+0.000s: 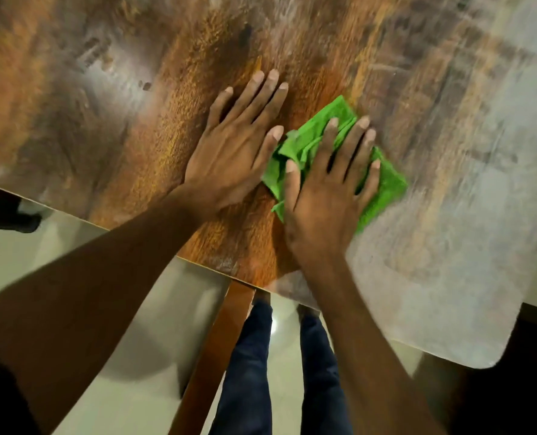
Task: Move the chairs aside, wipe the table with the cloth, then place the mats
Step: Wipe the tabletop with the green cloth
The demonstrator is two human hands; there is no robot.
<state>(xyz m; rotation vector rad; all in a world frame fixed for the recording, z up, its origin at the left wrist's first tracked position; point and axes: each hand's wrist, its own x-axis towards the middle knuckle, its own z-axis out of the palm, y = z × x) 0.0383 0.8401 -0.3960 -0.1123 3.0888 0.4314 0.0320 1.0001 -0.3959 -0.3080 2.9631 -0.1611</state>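
Head cam, looking down on table [110,127]: brown wood-grain top, glossy, w/ pale smeary streaks esp. on the right side and upper left. Picture somewhat blurred.

Right hand [330,196]: palm down, fingers straight and slightly spread, pressing flat on the green cloth [386,183]. Not curled round it, just lying on top. Cloth is crumpled/folded, lies on the table top near the near edge, approx. centre of view; part of it sticks out beyond the fingertips and to the right of the hand.

Left hand [239,142]: palm down, fingers straight and close together, resting flat on bare wood just beside the cloth, on its left. Thumb tip touches or nearly touches the cloth edge; can't tell which.

Both forearms reach in from bottom of frame over the table edge.

Below the edge: a wooden table leg [217,356], person's legs in dark trousers [251,372], pale glossy floor [104,356]. Dark object at far left [6,215], partly cut off, can't identify.
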